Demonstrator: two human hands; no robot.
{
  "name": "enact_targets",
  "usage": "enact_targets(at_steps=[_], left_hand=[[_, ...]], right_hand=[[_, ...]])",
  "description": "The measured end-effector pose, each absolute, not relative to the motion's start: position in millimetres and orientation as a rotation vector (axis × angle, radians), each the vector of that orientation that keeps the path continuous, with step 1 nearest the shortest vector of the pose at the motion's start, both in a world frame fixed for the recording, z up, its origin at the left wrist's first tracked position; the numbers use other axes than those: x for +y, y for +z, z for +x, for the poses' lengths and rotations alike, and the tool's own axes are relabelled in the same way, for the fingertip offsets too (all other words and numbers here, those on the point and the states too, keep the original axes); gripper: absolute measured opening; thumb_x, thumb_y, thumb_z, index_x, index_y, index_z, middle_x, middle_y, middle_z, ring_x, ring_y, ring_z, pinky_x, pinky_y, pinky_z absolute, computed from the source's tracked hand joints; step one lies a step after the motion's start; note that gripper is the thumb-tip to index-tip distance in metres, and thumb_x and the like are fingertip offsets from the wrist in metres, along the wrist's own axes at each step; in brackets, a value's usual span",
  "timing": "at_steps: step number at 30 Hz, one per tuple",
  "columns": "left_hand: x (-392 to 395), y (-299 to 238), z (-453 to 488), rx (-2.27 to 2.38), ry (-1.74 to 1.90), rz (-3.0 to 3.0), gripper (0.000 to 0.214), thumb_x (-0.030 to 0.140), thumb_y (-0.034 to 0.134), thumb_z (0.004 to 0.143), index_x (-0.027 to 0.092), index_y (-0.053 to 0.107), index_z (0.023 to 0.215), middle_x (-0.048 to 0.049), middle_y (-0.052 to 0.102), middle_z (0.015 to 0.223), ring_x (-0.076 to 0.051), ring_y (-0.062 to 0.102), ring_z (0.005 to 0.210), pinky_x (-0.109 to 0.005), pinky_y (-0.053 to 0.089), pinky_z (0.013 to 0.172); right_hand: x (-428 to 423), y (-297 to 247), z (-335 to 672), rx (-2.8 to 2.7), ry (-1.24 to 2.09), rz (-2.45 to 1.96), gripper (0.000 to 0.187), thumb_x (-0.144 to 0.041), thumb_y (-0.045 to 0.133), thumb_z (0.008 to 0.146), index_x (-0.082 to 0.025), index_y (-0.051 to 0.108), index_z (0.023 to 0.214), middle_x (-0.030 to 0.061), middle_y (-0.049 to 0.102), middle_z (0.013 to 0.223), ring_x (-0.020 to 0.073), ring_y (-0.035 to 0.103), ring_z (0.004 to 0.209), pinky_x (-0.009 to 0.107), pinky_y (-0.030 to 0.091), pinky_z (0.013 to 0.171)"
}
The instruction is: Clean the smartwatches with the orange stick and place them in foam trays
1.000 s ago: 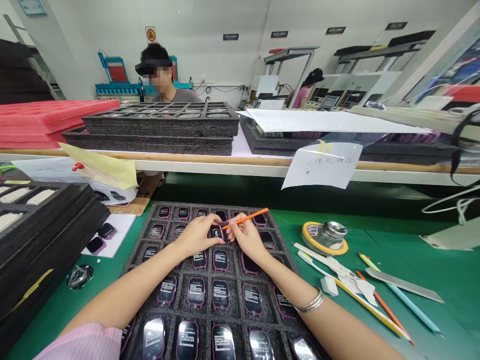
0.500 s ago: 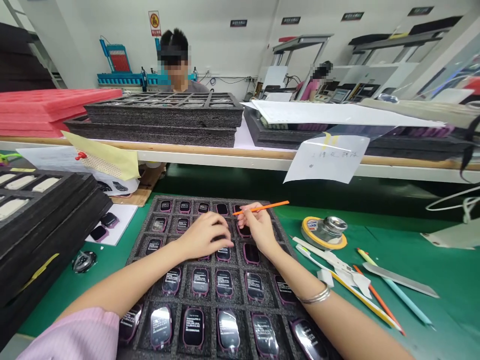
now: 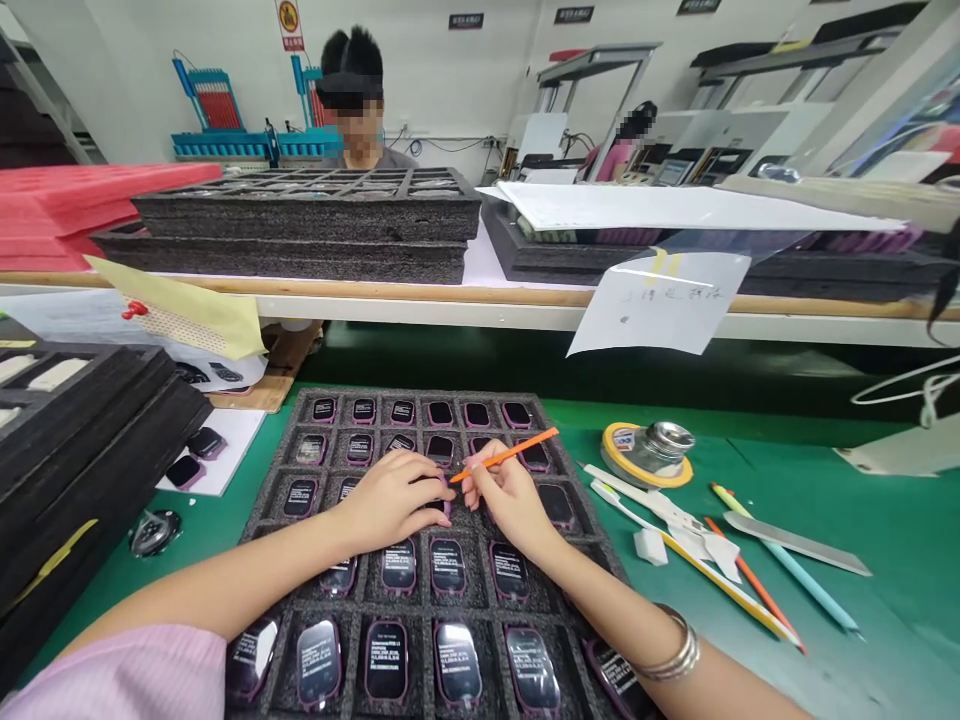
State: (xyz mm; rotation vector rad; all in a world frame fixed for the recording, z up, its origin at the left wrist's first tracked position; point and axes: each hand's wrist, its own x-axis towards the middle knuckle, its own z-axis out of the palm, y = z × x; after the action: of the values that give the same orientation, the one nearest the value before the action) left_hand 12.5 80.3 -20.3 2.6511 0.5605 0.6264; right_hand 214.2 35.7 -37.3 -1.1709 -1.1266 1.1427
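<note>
A black foam tray (image 3: 285, 470) lies on the green mat, its pockets filled with several purple-rimmed smartwatch bodies (image 3: 448, 564). My left hand (image 3: 394, 500) rests curled over a watch in the tray's middle, fingertips pinching it. Right beside it, my right hand (image 3: 506, 495) pinches a thin orange stick (image 3: 517, 452) whose tip points down at that same watch. The watch under my fingers is mostly hidden.
Stacked black foam trays (image 3: 82, 430) stand at left, with two loose watches on white paper (image 3: 206, 450). At right lie a tape roll with a metal loupe (image 3: 649, 452), tweezers, pencils and a blade (image 3: 795, 540). A shelf with more trays (image 3: 315, 225) runs across; a person sits behind it.
Both hands moved one row nearer to me on the tray. The orange stick's tip dropped back down toward the watch under my left fingers. The camera tilted slightly down.
</note>
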Motion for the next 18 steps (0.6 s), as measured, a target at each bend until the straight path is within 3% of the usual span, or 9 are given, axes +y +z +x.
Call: enact_targets(at_steps=[7,14,18], left_hand=[[80.7,-21.1,15.4,0.754,0.597,2.462,0.055,0.046,0.08,0.08,0.017,0.054,0.119,-0.0122,0.069,0.116,-0.028,0.067,0.108,-0.043,0.054,0.095],[77.9,-20.5,16.3,0.754,0.577,2.431,0.053,0.042,0.083,0.078,0.021,0.054,0.117,-0.0098,0.07,0.115,-0.028,0.067,0.108,-0.044,0.053,0.097],[93.0,-9.4,13.3,0.769,0.613,2.461,0.037,0.04,0.065,0.094,0.021,0.053,0.124,-0.0094,0.068,0.119,-0.024,0.065,0.113,-0.041,0.052,0.1]], right_hand=[[31.5,-36.8,214.8,-1.205,1.126,-1.215,0.047,-0.067,0.066,0.082,-0.023,0.049,0.08,-0.0038,0.061,0.058,0.011,0.057,0.048,0.024,0.048,0.048],[27.3,-37.9,213.9,-1.247,1.084,-1.223,0.043,-0.065,0.066,0.084,-0.024,0.053,0.08,-0.0023,0.063,0.06,0.0133,0.059,0.051,0.027,0.05,0.052],[30.9,-32.5,216.7,-1.211,1.06,-1.219,0.045,-0.066,0.067,0.082,-0.024,0.049,0.078,-0.0029,0.061,0.057,0.0125,0.056,0.047,0.026,0.048,0.047]])
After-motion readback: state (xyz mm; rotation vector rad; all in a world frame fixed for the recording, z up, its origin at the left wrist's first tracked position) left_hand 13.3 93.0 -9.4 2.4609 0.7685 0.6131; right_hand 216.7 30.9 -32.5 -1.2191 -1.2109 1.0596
